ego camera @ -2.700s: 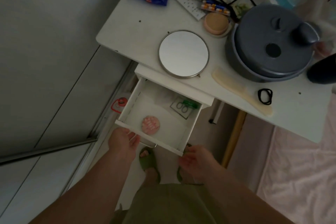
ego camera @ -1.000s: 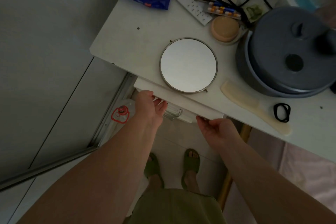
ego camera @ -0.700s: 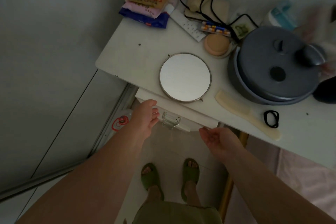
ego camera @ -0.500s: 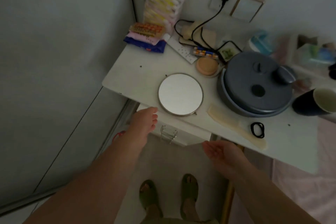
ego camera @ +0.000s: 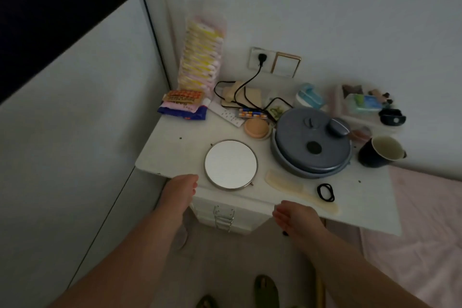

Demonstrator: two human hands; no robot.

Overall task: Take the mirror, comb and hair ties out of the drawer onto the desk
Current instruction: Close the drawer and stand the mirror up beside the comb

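The round mirror (ego camera: 230, 164) lies flat on the table (ego camera: 175, 150), near the front edge and a little toward the left corner. The comb (ego camera: 297, 189) lies to its right along the same front edge, and the black hair ties (ego camera: 325, 192) rest just beside the far end of the comb, apart from the mirror. So all three things of the task are on the table, and I judge that the taking out is complete. The drawer (ego camera: 225, 215) under the front edge looks shut, with its metal handle (ego camera: 223, 216) hanging in front. The left hand (ego camera: 180, 189) is at the front edge of the table, just left of the mirror, with the fingers together and loosely bent; it pinches nothing. The right hand (ego camera: 295, 216) is below the front edge, to the right of the drawer, with the palm turned up and the fingers relaxed and a little spread, also empty. As far as I can see, nothing is left to do, except perhaps to draw both hands away.
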